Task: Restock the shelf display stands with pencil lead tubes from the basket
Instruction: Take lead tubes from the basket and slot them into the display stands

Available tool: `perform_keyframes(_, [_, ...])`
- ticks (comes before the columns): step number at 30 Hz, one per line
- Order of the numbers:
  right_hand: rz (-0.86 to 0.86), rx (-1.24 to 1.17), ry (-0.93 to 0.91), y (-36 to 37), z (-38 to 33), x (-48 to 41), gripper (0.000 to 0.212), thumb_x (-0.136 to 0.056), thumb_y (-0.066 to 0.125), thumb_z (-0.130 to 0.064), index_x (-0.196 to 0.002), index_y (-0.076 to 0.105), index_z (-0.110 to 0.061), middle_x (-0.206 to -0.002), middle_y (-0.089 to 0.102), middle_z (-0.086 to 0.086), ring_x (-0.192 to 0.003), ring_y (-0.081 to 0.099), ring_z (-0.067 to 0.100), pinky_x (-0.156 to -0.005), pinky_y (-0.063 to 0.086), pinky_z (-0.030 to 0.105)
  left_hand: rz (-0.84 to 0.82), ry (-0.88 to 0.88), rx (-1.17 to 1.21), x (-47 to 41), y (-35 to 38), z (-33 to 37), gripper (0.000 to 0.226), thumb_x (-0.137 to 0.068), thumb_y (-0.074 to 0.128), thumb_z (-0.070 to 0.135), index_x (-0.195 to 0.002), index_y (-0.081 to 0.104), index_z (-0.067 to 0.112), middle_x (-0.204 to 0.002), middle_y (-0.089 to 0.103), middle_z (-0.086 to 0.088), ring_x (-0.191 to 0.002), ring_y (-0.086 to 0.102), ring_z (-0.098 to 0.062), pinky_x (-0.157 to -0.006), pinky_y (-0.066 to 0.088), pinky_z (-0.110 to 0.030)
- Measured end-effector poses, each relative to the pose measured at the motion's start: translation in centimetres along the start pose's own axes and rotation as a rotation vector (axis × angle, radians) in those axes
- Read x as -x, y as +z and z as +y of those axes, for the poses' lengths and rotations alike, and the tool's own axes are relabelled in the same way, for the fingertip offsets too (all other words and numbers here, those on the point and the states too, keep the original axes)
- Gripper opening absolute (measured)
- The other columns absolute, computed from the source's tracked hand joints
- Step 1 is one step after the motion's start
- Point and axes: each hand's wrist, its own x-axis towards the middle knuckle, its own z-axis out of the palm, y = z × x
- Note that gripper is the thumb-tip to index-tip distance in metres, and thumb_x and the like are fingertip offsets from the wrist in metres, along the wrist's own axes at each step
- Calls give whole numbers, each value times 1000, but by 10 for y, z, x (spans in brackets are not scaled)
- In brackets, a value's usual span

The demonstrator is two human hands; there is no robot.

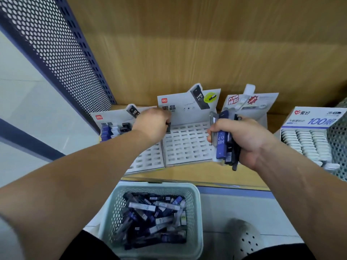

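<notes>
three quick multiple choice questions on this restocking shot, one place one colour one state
1. Where is the basket relative to the shelf?
A on it
B below its front edge
C behind it

2. Basket colour?
A pale green
B red
C black

3. The right hand is
A open and empty
B resting on the basket
C gripping a bundle of tubes

Answers: B, it sits lower than the shelf edge; A, its mesh walls are pale green; C, it curls round several tubes.
</notes>
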Motion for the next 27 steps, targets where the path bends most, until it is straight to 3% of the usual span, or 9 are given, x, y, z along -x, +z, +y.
perform_keyframes(2, [-16, -12, 7, -2, 1, -4, 12, -82, 71, -1, -92, 68, -8, -70, 70, 10, -61, 69, 18, -57, 57, 31, -21, 13, -30, -2, 2, 0, 14, -84, 55, 8, -77, 53, 20, -80, 56, -6, -76, 55, -31, -59, 37, -31])
perform_keyframes(8, [-33, -23, 21, -3, 5, -11, 20, -80, 71, 1, -98, 67, -6, -71, 70, 11, -60, 69, 20, -56, 55, 31, 11, 17, -8, -8, 4, -4, 15, -86, 57, 13, -89, 69, 20, -87, 66, -5, -81, 57, -28, -62, 39, -30])
perform_keyframes(12, [-52, -24, 9, -1, 4, -14, 16, -81, 71, 1, -94, 67, -7, -69, 69, 10, -60, 69, 19, -59, 57, 32, 13, 11, -2, -7, 6, -5, 16, -86, 58, 15, -93, 71, 21, -90, 68, -4, -84, 59, -28, -66, 48, -32])
perform_keyframes(16, [-64, -16, -2, 1, 3, -18, 16, -80, 71, 1, -94, 69, -7, -70, 70, 11, -61, 69, 20, -68, 57, 39, -5, 2, -1, -2, 11, -5, 14, -85, 60, 15, -88, 73, 16, -87, 70, -7, -82, 61, -31, -70, 54, -39])
perform_keyframes(22, [-87, -35, -8, 3, 4, -21, 11, -81, 70, 1, -85, 68, -9, -70, 69, 11, -60, 67, 21, -58, 54, 31, -61, 37, -150, 2, 19, -1, 17, -86, 54, 9, -74, 65, 14, -80, 59, -4, -76, 58, -31, -60, 51, -34])
perform_keyframes(27, [-102, -69, -33, 9, 1, -20, 9, -82, 69, -2, -88, 68, -9, -73, 69, 12, -67, 67, 23, -58, 55, 31, -104, 46, -115, 3, 8, 10, 19, -92, 53, 17, -88, 71, 15, -102, 60, -5, -82, 61, -30, -66, 53, -37])
